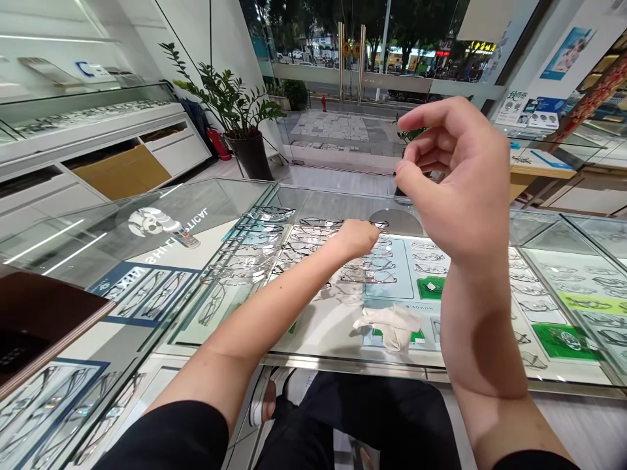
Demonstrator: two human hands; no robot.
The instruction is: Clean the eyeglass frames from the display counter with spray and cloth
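My left hand (360,238) reaches over the glass counter, its fingers closed at the far end of the rows of eyeglasses. Part of a dark pair of eyeglasses (381,225) shows at its fingertips; the hand hides the rest. My right hand (453,179) is raised above the counter with fingers bent and a gap between thumb and index finger. Nothing shows in it. Folded eyeglasses (267,228) lie in rows on the glass to the left of my left hand. Nearer to me, a crumpled pale cloth (392,325) rests on the counter.
A remote control (186,236) lies on the glass at left. A dark brown flat object (44,320) juts in at the left edge. More eyeglasses show inside the glass counter (313,359). Beyond it stand a potted plant (252,153) and a fire extinguisher (218,143).
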